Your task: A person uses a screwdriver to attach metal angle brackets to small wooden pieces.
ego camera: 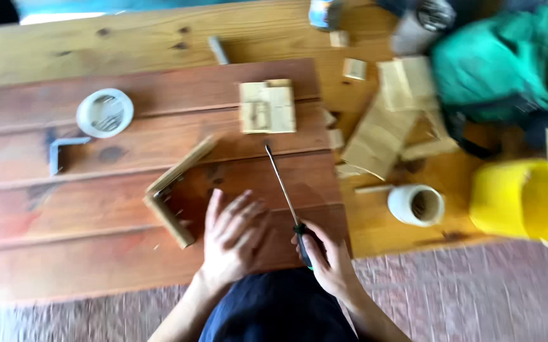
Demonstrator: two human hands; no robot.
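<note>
A: Now, reading from below: the right hand (331,259) has its fingers clamped round the dark handle of a long screwdriver (285,190), whose thin shaft slants up and away, the tip lying over the reddish board (65,253) just below a small pale wooden block (267,107).

B: And the left hand (233,237)?

A: It lies flat, fingers apart and holding nothing, palm down on the same board, just beside an L-shaped wooden frame piece (176,190) made of two strips joined at a corner. Whether the fingertips touch the frame I cannot tell; the view is blurred.

B: What surrounds them?

A: To the far left, a white round container (105,113) with small metal parts inside, and near it a grey metal bracket (62,152). To the right, on the pale desk (128,38), loose wood offcuts (382,133), a white cup-like roll (416,204), a yellow tub (515,199) and a green bag (502,63).

B: Where does the risk lie?

A: In my judgement, the screwdriver tip points away from the frame and is unsupported; a swing of it could strike the small block or slip toward the open left hand. The frame is held by nothing, so pressure on it may skate it across the board.
</note>
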